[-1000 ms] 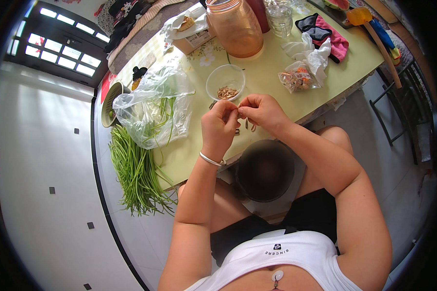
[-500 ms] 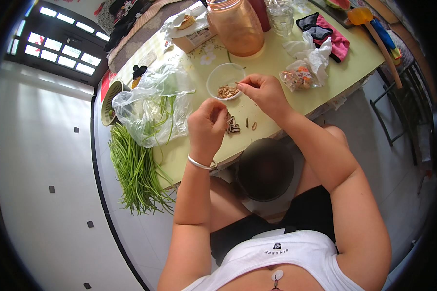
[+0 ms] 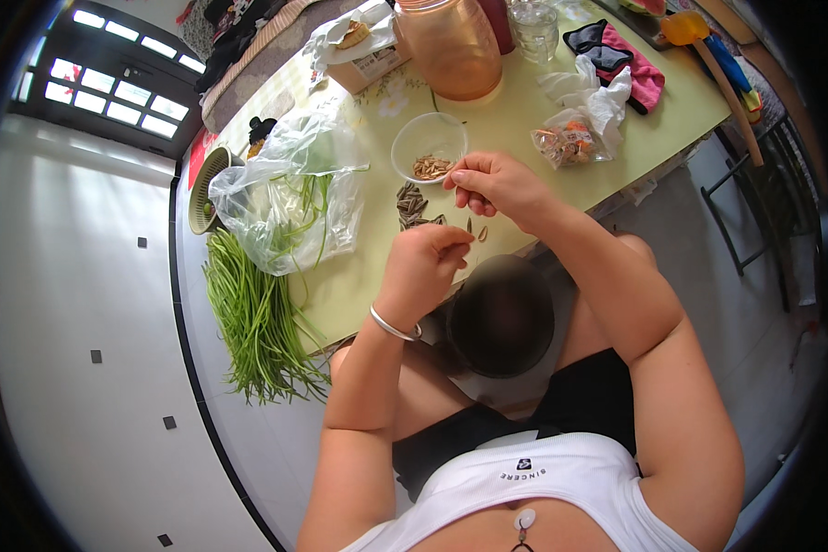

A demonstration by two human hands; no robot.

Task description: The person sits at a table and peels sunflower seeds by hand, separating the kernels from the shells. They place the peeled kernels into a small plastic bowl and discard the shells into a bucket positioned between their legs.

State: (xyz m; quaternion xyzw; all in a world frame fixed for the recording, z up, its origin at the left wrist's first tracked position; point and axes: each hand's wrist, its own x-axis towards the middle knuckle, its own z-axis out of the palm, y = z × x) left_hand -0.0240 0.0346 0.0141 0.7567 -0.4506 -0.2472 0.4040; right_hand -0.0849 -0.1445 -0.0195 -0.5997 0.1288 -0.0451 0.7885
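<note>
seed work by hand, right hand beside the clear bowl point(image 3: 428, 130).
head view: tan kernels point(image 3: 430, 167) lie at six o'clock inside the bowl; the dark seed heap point(image 3: 410, 204) sits outside it, also toward six. the right hand point(image 3: 501, 193), at the bowl's four o'clock, has thumb and forefinger close together; the left hand point(image 3: 423, 269), farther off at six, is loosely curled beside two loose pieces point(image 3: 483, 235). i cannot tell whether either holds anything. the step looks like shelling seeds piece by piece; the next move seems to call for a light fingertip pinch.
</note>
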